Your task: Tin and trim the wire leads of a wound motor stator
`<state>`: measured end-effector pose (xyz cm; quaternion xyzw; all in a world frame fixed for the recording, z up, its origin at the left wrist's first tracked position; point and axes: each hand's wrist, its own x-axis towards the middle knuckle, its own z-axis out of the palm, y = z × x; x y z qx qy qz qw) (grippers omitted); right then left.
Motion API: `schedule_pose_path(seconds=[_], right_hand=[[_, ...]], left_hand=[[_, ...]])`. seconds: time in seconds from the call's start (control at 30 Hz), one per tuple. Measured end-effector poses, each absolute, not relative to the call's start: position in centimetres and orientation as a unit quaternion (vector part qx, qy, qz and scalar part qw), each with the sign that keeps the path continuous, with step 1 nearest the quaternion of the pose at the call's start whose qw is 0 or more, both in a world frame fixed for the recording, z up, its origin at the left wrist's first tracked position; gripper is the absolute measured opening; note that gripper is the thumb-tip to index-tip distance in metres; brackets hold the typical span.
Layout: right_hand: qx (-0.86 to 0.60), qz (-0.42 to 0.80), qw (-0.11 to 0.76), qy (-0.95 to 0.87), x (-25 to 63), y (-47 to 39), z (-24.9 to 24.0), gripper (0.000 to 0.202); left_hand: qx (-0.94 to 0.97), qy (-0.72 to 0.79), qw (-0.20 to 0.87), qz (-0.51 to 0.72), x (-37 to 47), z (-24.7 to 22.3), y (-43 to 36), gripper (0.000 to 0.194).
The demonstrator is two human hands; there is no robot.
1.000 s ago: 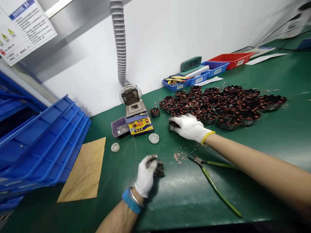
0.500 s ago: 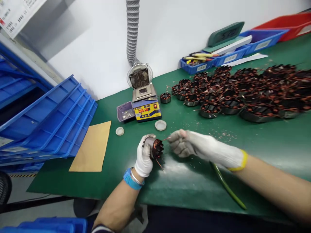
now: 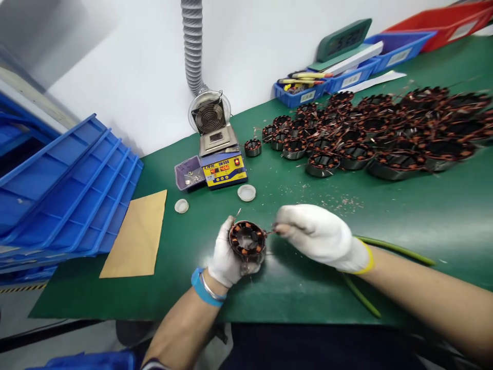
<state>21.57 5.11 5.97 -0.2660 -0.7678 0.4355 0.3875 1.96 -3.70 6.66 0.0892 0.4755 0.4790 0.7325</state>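
Note:
My gloved left hand (image 3: 225, 259) is wrapped round a motor stator (image 3: 247, 240), a metal ring wound with copper coils. Its open face is turned up toward me, and a thin wire end sticks up at its upper left. On the stator's right side, my gloved right hand (image 3: 314, 234) pinches a copper lead wire (image 3: 270, 232) between thumb and fingertips. The wire still joins the coils. Beneath my right wrist a green tube-like strip (image 3: 396, 249) lies on the green table (image 3: 300, 298).
Several wound stators (image 3: 373, 128) crowd the table's right side. A solder pot (image 3: 224, 169) with a fume hose (image 3: 192, 46) stands at the back, beside a purple tray (image 3: 179, 174). Two small lids (image 3: 246, 192), brown card (image 3: 134, 236) and stacked blue bins (image 3: 77, 190) are nearer left.
The stator has turned from sideways to face up in my left hand. My right hand has turned over, its back now upward, with fingers on a wire. The view has shifted slightly.

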Motion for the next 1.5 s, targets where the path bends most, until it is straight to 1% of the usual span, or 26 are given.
schedule_pose_path(seconds=[0.07, 0.1, 0.13, 0.2, 0.23, 0.3, 0.37, 0.4, 0.43, 0.5, 0.6, 0.63, 0.67, 0.7, 0.77, 0.8, 0.87, 0.93, 1.0, 1.07, 1.1, 1.23, 1.3, 1.37, 1.47, 1.5], right_hand=[[-0.314, 0.506, 0.402, -0.695, 21.3, 5.3, 5.5, 0.056], [-0.329, 0.539, 0.383, -0.675, 21.1, 5.3, 5.2, 0.057], [-0.336, 0.572, 0.342, -0.666, 20.7, 5.2, 5.0, 0.055], [-0.332, 0.637, 0.234, -0.655, 19.8, 4.6, 4.6, 0.05], [-0.327, 0.659, 0.185, -0.652, 19.3, 4.2, 4.6, 0.052], [-0.323, 0.672, 0.127, -0.654, 18.3, 3.2, 4.6, 0.053], [-0.315, 0.658, 0.119, -0.674, 17.7, 2.3, 5.0, 0.042], [-0.312, 0.645, 0.125, -0.686, 17.7, 2.0, 5.2, 0.041], [-0.309, 0.632, 0.133, -0.698, 17.8, 1.9, 5.4, 0.044], [-0.3, 0.623, 0.152, -0.706, 18.5, 2.0, 5.8, 0.051], [-0.286, 0.656, 0.185, -0.674, 20.3, 2.9, 6.0, 0.054], [-0.287, 0.648, 0.209, -0.674, 20.8, 3.2, 5.9, 0.054], [-0.297, 0.613, 0.24, -0.691, 21.1, 3.5, 5.6, 0.051], [-0.309, 0.55, 0.275, -0.725, 21.1, 3.8, 5.3, 0.047], [-0.314, 0.361, 0.339, -0.81, 20.6, 4.1, 4.6, 0.036], [-0.299, 0.265, 0.361, -0.843, 20.1, 4.2, 4.2, 0.034], [-0.243, 0.123, 0.384, -0.882, 18.9, 4.4, 3.7, 0.039], [-0.187, 0.044, 0.372, -0.908, 18.0, 4.6, 3.6, 0.037], [-0.148, 0.011, 0.345, -0.927, 17.9, 4.8, 3.8, 0.032], [-0.144, 0.026, 0.323, -0.935, 18.4, 4.9, 4.2, 0.032], [-0.153, 0.056, 0.317, -0.934, 18.9, 4.9, 4.4, 0.032], [-0.237, 0.283, 0.327, -0.87, 21.0, 4.5, 4.9, 0.031], [-0.299, 0.356, 0.345, -0.815, 21.3, 4.4, 4.8, 0.03], [-0.328, 0.359, 0.363, -0.795, 20.7, 4.5, 4.7, 0.027], [-0.297, 0.32, 0.368, -0.821, 19.0, 4.5, 4.6, 0.029], [-0.283, 0.314, 0.367, -0.829, 18.5, 4.5, 4.7, 0.026]], left_hand=[[0.042, 0.457, 0.71, 0.533, 2.3, 6.9, -3.8, 0.063], [0.034, 0.457, 0.687, 0.565, 2.4, 6.9, -3.7, 0.064], [0.032, 0.463, 0.659, 0.592, 2.5, 6.7, -3.7, 0.064], [0.041, 0.492, 0.586, 0.643, 2.6, 5.8, -3.7, 0.063], [0.058, 0.51, 0.542, 0.666, 2.6, 5.2, -3.7, 0.06], [0.122, 0.539, 0.446, 0.704, 2.5, 3.9, -3.8, 0.053], [0.206, 0.553, 0.372, 0.716, 2.5, 3.0, -4.1, 0.05], [0.236, 0.557, 0.348, 0.716, 2.5, 2.7, -4.2, 0.05], [0.248, 0.56, 0.338, 0.715, 2.6, 2.6, -4.3, 0.049], [0.207, 0.563, 0.348, 0.721, 2.9, 2.9, -4.2, 0.047], [0.077, 0.539, 0.39, 0.742, 2.9, 4.2, -3.6, 0.051], [0.048, 0.527, 0.4, 0.748, 2.8, 4.7, -3.3, 0.053], [0.029, 0.516, 0.408, 0.753, 2.6, 5.2, -3.0, 0.055], [0.016, 0.508, 0.416, 0.754, 2.5, 5.6, -2.7, 0.055], [-0.011, 0.502, 0.436, 0.747, 2.3, 6.3, -2.4, 0.055], [-0.025, 0.502, 0.449, 0.739, 2.3, 6.5, -2.4, 0.054], [-0.041, 0.503, 0.475, 0.721, 2.7, 6.9, -2.5, 0.053], [-0.045, 0.502, 0.504, 0.702, 3.2, 7.1, -2.7, 0.053], [-0.044, 0.499, 0.527, 0.687, 3.6, 7.3, -2.9, 0.054], [-0.046, 0.497, 0.543, 0.676, 3.9, 7.4, -3.0, 0.055], [-0.048, 0.494, 0.549, 0.672, 4.0, 7.4, -3.1, 0.056], [-0.063, 0.472, 0.553, 0.683, 3.7, 7.6, -3.2, 0.062], [-0.069, 0.463, 0.54, 0.7, 3.5, 7.8, -3.1, 0.061], [-0.072, 0.46, 0.534, 0.706, 3.3, 7.9, -3.0, 0.058], [-0.077, 0.457, 0.543, 0.7, 3.4, 8.0, -3.0, 0.056], [-0.082, 0.455, 0.549, 0.697, 3.4, 8.1, -3.1, 0.056]])
